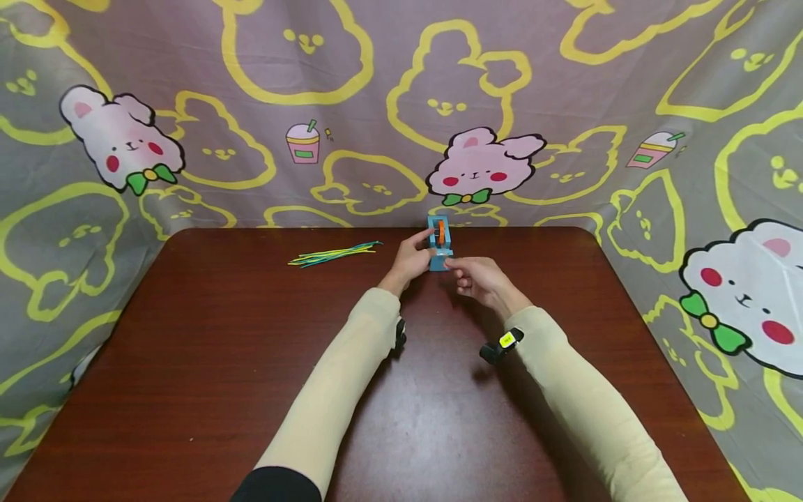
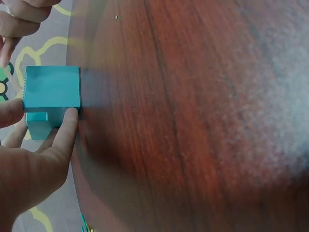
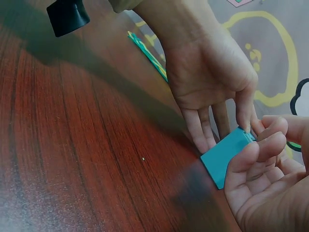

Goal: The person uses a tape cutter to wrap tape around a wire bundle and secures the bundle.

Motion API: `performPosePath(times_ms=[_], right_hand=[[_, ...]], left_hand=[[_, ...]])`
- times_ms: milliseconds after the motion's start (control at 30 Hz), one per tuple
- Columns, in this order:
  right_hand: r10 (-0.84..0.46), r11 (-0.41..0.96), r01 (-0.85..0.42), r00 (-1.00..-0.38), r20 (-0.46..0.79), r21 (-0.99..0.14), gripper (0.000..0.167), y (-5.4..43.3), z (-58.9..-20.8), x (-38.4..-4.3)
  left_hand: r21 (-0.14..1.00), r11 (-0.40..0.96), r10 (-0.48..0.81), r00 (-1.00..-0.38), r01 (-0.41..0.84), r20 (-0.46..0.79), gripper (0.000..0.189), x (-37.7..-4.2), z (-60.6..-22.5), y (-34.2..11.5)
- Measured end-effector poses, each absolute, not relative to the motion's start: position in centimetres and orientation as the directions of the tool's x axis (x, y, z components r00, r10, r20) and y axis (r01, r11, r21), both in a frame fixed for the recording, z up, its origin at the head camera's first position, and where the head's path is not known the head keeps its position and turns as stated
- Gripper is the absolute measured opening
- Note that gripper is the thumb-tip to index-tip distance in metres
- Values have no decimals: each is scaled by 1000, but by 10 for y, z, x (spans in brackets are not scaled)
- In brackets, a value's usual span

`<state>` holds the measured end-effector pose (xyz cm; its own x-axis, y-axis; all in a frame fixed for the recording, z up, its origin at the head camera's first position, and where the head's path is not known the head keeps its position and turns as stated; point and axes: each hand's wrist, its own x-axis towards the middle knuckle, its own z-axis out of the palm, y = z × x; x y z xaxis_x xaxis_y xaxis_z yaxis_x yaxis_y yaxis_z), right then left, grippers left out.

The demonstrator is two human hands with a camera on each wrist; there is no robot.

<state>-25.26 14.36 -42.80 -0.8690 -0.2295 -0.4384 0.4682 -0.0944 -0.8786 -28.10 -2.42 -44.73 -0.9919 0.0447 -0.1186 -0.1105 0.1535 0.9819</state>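
Note:
A light-blue tape dispenser (image 1: 441, 261) with an orange wheel (image 1: 442, 233) stands at the table's far edge. My left hand (image 1: 414, 261) grips it from the left side, its fingers (image 2: 71, 123) along the dispenser's body. Its flat end and fine serrated edge face me in the left wrist view. At the serrated edge, my right hand (image 3: 270, 179) has its fingers curled, thumb and fingertips close together. I cannot tell whether a strip of tape lies between them. The orange wheel is hidden in both wrist views.
A bundle of thin yellow and green sticks or ties (image 1: 335, 254) lies left of the hands near the far edge of the brown wooden table (image 1: 251, 362). A patterned curtain (image 1: 376, 125) hangs right behind the table and along both sides.

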Motion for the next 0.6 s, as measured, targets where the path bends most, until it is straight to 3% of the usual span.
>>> performPosePath(times_ms=[600], right_hand=[[-267, -113, 457, -869, -416, -882, 14, 149, -429, -242]], left_hand=[[979, 160, 61, -989, -127, -138, 54, -281, -448, -25]])
